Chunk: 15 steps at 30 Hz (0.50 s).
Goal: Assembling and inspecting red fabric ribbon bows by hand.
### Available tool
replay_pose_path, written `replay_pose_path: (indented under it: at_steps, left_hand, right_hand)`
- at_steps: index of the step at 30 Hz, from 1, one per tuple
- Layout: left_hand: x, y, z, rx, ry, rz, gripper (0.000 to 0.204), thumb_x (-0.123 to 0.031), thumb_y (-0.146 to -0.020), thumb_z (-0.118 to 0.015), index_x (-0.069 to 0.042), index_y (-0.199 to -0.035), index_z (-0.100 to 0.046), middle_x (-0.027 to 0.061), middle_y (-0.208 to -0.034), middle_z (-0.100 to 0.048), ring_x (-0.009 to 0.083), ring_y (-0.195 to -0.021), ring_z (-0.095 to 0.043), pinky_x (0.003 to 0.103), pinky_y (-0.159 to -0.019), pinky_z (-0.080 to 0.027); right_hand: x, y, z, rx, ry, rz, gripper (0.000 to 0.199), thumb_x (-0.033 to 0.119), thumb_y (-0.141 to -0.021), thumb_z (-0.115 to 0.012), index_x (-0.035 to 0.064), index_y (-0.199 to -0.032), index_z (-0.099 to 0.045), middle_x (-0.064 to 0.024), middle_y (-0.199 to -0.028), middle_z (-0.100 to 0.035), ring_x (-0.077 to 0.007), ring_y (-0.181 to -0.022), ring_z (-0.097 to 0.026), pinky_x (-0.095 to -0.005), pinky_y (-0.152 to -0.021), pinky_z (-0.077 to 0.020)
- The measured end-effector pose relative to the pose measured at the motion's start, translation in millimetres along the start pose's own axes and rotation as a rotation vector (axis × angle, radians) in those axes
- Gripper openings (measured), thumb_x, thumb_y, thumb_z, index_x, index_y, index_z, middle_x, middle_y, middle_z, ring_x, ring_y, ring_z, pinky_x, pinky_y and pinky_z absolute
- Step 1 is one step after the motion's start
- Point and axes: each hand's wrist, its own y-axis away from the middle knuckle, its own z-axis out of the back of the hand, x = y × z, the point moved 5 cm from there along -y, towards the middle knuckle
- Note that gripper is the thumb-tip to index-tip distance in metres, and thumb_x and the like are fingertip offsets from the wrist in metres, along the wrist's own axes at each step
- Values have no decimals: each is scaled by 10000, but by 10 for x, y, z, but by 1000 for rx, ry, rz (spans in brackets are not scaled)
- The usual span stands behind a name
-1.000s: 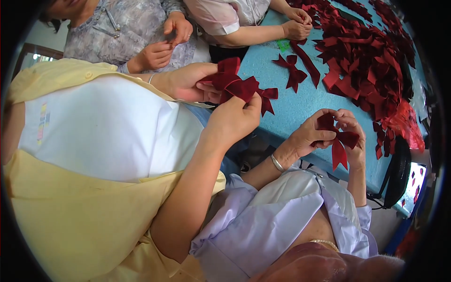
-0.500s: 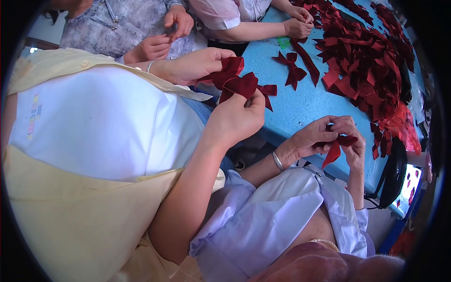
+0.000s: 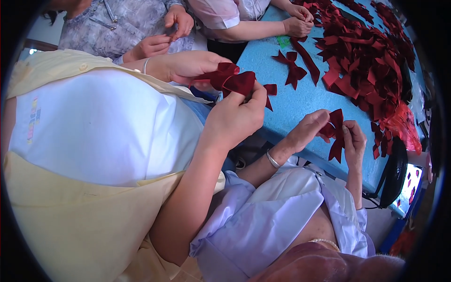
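Observation:
A dark red velvet bow (image 3: 225,77) is held between my two hands, just off the edge of the blue table. My left hand (image 3: 190,66) is closed on its left side, the thumb above and the fingertips under the ribbon. My right hand (image 3: 237,113) pinches the bow's right loop between thumb and fingers. Part of the bow is hidden behind the right fingers. Just beyond that hand, a piece of red ribbon (image 3: 270,90) shows against the table; I cannot tell whether it belongs to the same bow.
A big heap of red bows (image 3: 361,66) covers the right of the blue table (image 3: 300,105). A single bow (image 3: 290,69) and a ribbon strip (image 3: 307,61) lie nearer. At right, a co-worker's hands (image 3: 350,141) hold another bow. Two more people sit along the far left side.
My left hand has lowered slightly, and its thumb now lies flatter along the bow. My right hand stays nearly in place. The co-worker at right has spread their hands, showing their bow upright.

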Motion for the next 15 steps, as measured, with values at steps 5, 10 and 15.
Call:
replay_pose_path:
  at_steps: [5,10,15]
  left_hand:
    - [4,-4,-21,34,-318,-189,266,-159,-913,-640,-2,-1113,-564,61,-941,-644,106,-796,-624,264,-664,-524]
    - [56,-2,33,-114,-319,-213,203,-75,-883,-649,2,-1058,-580,47,-880,-645,98,-746,-611,254,-643,-517]
    - [86,-27,64,-174,-310,-291,188,-53,-865,-661,-4,-1024,-575,36,-864,-641,85,-721,-600,225,-590,-511]
  right_hand:
    - [181,-28,-87,-90,110,133,48,12,-919,-544,6,-931,-590,-11,-756,-596,-75,-633,-506,-231,-592,-431]
    - [84,16,-110,-159,-374,-62,84,39,-897,-584,5,-975,-587,-18,-821,-608,-81,-705,-552,-223,-635,-449]
    - [-195,141,-142,-155,-666,-234,156,85,-892,-610,10,-1024,-573,-21,-884,-612,-85,-760,-568,-210,-662,-449]
